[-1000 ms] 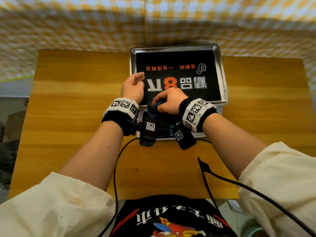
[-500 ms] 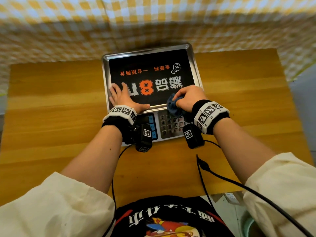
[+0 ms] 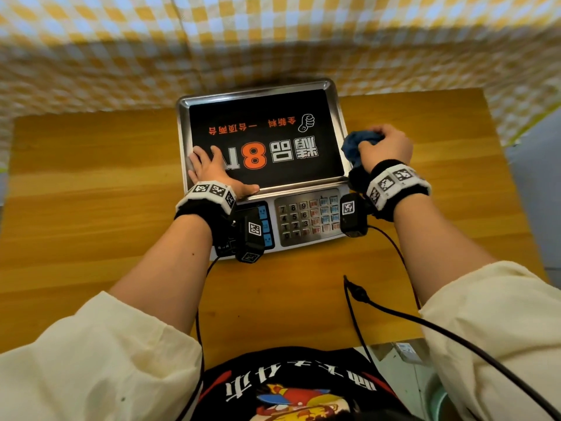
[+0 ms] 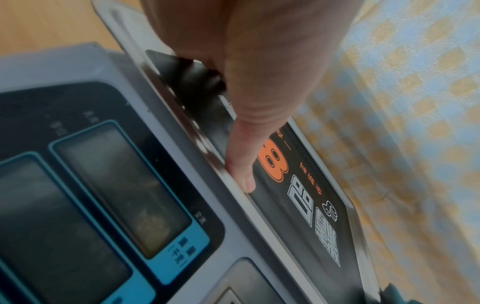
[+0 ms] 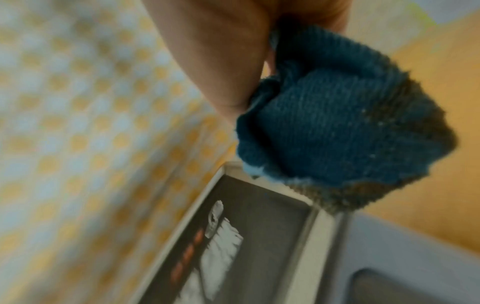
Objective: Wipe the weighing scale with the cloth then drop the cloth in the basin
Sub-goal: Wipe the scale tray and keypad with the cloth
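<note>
The weighing scale (image 3: pixel 273 95) stands at the back middle of the wooden table, a steel pan with a black printed sheet and a keypad (image 3: pixel 306 215) in front. My left hand (image 3: pixel 212 173) lies flat on the pan's near left corner, fingers straight; its thumb (image 4: pixel 244 164) rests along the pan's front rim (image 4: pixel 182 123). My right hand (image 3: pixel 385 145) grips a bunched dark blue cloth (image 3: pixel 356 145) at the pan's right edge. The right wrist view shows the cloth (image 5: pixel 337 123) touching the pan's rim (image 5: pixel 322 226). No basin is clearly in view.
A yellow and white checked cloth wall (image 3: pixel 273 41) rises right behind the scale. Bare wooden table (image 3: pixel 91 192) spreads left, right and in front. Black cables (image 3: pixel 364 302) trail from my wrists over the table's near edge. A pale green rim (image 3: pixel 438 399) shows at the bottom right.
My right hand carried the blue cloth from the pan's front edge near the keypad rightward to the pan's right edge. The left hand settled flat on the pan's near left corner.
</note>
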